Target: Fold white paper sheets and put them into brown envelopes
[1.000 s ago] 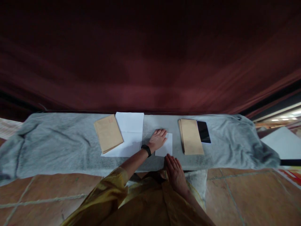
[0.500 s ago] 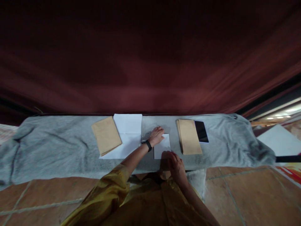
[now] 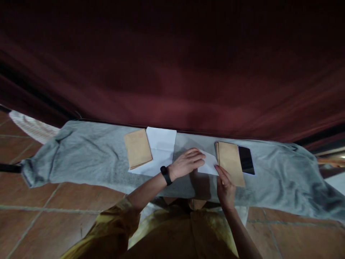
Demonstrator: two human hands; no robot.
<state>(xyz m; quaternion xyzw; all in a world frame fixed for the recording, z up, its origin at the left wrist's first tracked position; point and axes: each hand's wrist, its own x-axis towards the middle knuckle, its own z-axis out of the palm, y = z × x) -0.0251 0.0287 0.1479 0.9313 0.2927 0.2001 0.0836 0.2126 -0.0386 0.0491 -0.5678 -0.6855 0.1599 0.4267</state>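
A folded sheet of white paper [image 3: 209,164] is held between my two hands, tilted and seemingly lifted off the grey cloth. My left hand [image 3: 188,163], with a black band on its wrist, grips the paper's left side, fingers closed over it. At the lower right corner, my right hand [image 3: 225,186] pinches the paper between thumb and fingers. Just beyond the right hand lies a stack of brown envelopes [image 3: 231,162]. Left of my left hand, larger white sheets [image 3: 163,144] with a crease lie flat, partly covered by another brown envelope stack [image 3: 138,148].
A dark-screened phone or tablet [image 3: 246,160] lies against the right envelope stack. The grey cloth [image 3: 88,154] covers a long narrow surface, with wrinkles at both ends. Behind it hangs a dark red fabric wall [image 3: 172,79]. Brown floor tiles [image 3: 88,194] show in front.
The white paper has gone from lying flat to being tilted up in both hands. My left hand has come nearer the right one. The camera view has shifted and rotated slightly.
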